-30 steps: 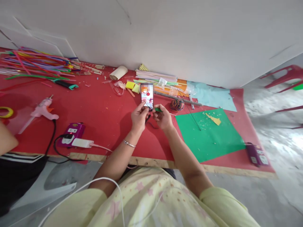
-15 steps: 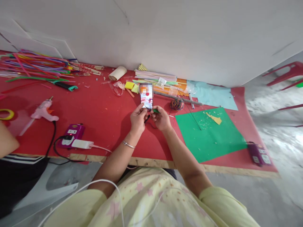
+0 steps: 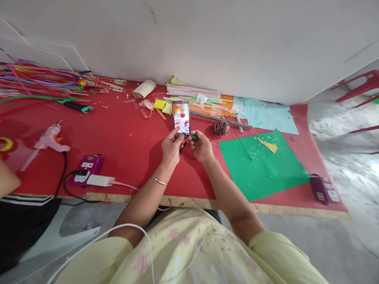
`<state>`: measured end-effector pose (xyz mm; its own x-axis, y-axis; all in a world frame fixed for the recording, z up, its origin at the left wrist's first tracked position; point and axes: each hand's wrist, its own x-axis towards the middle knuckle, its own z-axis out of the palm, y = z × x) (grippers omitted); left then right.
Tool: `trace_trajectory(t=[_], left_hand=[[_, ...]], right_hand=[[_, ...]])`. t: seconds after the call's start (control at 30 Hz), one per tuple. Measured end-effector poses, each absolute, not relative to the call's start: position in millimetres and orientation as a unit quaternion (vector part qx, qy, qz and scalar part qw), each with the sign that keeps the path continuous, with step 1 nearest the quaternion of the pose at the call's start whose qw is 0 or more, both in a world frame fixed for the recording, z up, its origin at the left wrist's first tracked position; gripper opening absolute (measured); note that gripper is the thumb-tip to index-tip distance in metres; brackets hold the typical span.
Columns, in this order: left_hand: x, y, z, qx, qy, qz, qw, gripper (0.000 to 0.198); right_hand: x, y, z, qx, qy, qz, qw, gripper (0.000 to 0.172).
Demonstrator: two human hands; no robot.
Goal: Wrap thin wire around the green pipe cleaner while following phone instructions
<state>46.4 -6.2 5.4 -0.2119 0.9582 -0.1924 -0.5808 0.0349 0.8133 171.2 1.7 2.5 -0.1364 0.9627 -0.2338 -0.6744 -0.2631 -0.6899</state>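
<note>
My left hand (image 3: 171, 149) has its fingers closed in a pinch around something dark, too small to make out. Close against it, my right hand (image 3: 202, 147) pinches a small green piece (image 3: 194, 137), whose kind does not show. A thin dark strand (image 3: 184, 147) hangs below the fingers between the two hands. Just beyond my fingertips stands a phone (image 3: 181, 121) with its screen lit. To the right of the phone lies a ball of multicoloured yarn (image 3: 220, 128).
A green sheet (image 3: 260, 169) with a yellow scrap lies at right. Pink glue gun (image 3: 51, 138), purple power strip (image 3: 90, 165) and cords are at left. Pipe cleaners (image 3: 44, 81), a cardboard tube (image 3: 144, 88) and a stick (image 3: 219, 118) lie along the wall. Another person's arm (image 3: 8, 179) shows at far left.
The view has shifted slightly, so the tabletop sits a little further left and up. Both hands keep the same pinched pose before the phone.
</note>
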Motion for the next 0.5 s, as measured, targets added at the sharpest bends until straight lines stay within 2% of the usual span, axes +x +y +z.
trace_trajectory(t=[0.23, 0.5], left_hand=[[47.1, -5.8, 6.2, 0.257, 0.432, 0.644, 0.576, 0.054], [42.1, -6.8, 8.7, 0.306, 0.433, 0.614, 0.585, 0.049]], right_hand=[[173.3, 1.8, 7.2, -0.339, -0.202, 0.73, 0.558, 0.02], [181.8, 5.9, 9.5, -0.377, -0.2, 0.718, 0.55, 0.03]])
